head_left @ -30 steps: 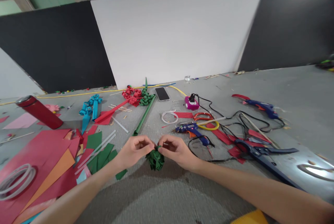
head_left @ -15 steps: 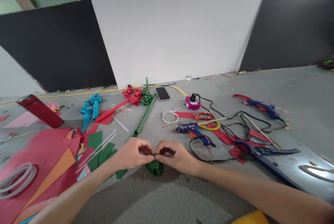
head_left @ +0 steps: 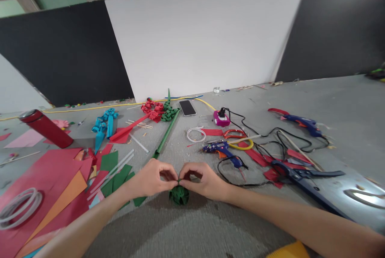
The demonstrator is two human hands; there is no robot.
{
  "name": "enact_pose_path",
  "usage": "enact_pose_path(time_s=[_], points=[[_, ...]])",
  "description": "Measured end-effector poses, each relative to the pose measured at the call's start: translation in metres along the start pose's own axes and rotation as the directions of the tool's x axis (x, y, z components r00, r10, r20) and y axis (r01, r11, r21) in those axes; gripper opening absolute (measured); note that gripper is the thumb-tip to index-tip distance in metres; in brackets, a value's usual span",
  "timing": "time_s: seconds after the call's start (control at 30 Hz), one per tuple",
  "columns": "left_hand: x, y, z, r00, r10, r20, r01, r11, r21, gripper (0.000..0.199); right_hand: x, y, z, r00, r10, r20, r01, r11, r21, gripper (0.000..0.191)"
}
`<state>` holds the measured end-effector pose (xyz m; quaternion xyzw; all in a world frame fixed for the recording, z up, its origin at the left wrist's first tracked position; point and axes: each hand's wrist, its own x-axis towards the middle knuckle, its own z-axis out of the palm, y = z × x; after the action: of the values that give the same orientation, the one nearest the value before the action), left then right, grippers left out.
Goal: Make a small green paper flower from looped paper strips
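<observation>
A dark green paper flower [head_left: 179, 196] with folded petals hangs low in front of me. My left hand [head_left: 155, 178] pinches its top edge between thumb and forefinger. From the other side my right hand [head_left: 200, 178] pinches the same spot, and the fingertips of both hands nearly meet. The bit of paper between the fingertips is mostly hidden. Just beyond my left hand lies a rolled green paper stem [head_left: 167, 133], with curled green paper [head_left: 169, 114] at its far end. Cut green paper pieces [head_left: 120, 178] lie left of my left wrist.
Left are red paper sheets [head_left: 54, 170], a red flask [head_left: 48, 129] and blue paper flowers [head_left: 104, 123]. Behind lie red paper flowers [head_left: 152, 109] and a phone [head_left: 187, 108]. To the right are a glue gun [head_left: 224, 150], scissors [head_left: 240, 142], a second glue gun [head_left: 303, 123], cords and a cutter [head_left: 300, 182].
The green flower has turned slightly between my fingertips and shows its petals a little differently. Both hands keep nearly the same place and pinch.
</observation>
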<state>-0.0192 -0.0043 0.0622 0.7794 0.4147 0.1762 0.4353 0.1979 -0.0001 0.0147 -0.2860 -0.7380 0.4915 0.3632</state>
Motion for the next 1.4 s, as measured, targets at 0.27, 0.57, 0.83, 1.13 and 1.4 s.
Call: enact_pose_path(time_s=[0.27,0.57,0.83,1.13,1.4], points=[[0.0,-0.001,0.004,0.999,0.024,-0.043,-0.024,1.0,0.01,0.009,-0.002,0.005,0.0,0.987,-0.155,-0.044,0.148,0.98,-0.134,0.008],[0.0,0.003,0.007,0.992,0.086,-0.089,-0.078,0.993,0.093,0.008,-0.006,0.004,0.002,0.941,-0.333,-0.061,0.295,0.896,-0.333,0.008],[-0.002,0.005,0.009,0.988,0.113,-0.106,-0.093,0.98,0.175,0.024,-0.006,0.004,0.004,0.921,-0.354,-0.161,0.27,0.879,-0.392,0.011],[0.0,0.004,0.013,0.979,0.1,-0.179,-0.072,0.985,0.154,0.016,-0.005,0.005,0.002,0.913,-0.373,-0.163,0.274,0.859,-0.433,0.008],[0.001,0.004,0.013,0.969,0.121,-0.213,-0.084,0.981,0.178,0.015,-0.001,0.003,-0.004,0.917,-0.387,-0.099,0.316,0.855,-0.411,0.014]])
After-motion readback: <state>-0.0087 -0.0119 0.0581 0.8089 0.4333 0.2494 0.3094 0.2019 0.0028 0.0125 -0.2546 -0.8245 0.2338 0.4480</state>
